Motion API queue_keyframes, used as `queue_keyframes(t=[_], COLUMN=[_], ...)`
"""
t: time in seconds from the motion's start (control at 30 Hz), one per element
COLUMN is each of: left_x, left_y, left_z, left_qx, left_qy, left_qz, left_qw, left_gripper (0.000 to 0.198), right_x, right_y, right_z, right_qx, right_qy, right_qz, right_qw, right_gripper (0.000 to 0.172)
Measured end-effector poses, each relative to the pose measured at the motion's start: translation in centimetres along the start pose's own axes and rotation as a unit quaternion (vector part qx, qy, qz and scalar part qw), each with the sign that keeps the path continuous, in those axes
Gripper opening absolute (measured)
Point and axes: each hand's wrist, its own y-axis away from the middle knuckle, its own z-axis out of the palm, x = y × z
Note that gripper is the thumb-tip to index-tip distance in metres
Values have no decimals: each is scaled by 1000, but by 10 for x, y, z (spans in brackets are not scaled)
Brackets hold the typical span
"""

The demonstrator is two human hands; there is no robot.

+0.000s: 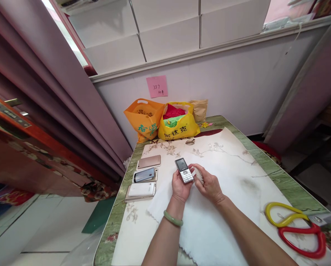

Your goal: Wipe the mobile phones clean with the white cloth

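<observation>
My left hand [180,189], with a green bangle [173,218] on its wrist, is closed around a keypad mobile phone [184,170]. The phone's dark screen and silver keys face up. Close to the phone's right edge, my right hand [210,185] pinches a small white piece [199,178] that looks like folded cloth; the fingers partly hide it. Both hands are above a white cloth [207,232] spread on the table. To their left lie a rose-gold phone [149,162], a blue-grey phone [144,175] on top of another, and a white phone [141,189] on another.
Large scissors [301,225] with yellow and red handles lie at the right of the green table [110,225]. An orange bag [146,114], a yellow bag [179,129] and a brown paper bag [200,109] stand at the back against the wall.
</observation>
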Motion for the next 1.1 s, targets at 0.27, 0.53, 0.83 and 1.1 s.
queue_keyframes(t=[0.27, 0.53, 0.83, 1.1], left_x=[2, -1, 5, 1], left_y=[3, 6, 5, 5], left_z=[2, 0, 3, 4], left_qx=[-15, -62, -47, -34], left_qy=[-14, -18, -5, -36], left_qz=[-18, 26, -21, -24], left_qw=[1000, 998, 999, 998], left_gripper=[30, 28, 41, 40], right_x=[-1, 7, 7, 3], right_y=[1, 1, 2, 1], right_z=[0, 3, 5, 1], right_qx=[8, 68, 37, 36], right_qy=[-2, 5, -27, -42], right_qz=[9, 52, 71, 51], right_qw=[1000, 996, 996, 997], right_gripper=[47, 50, 50, 52])
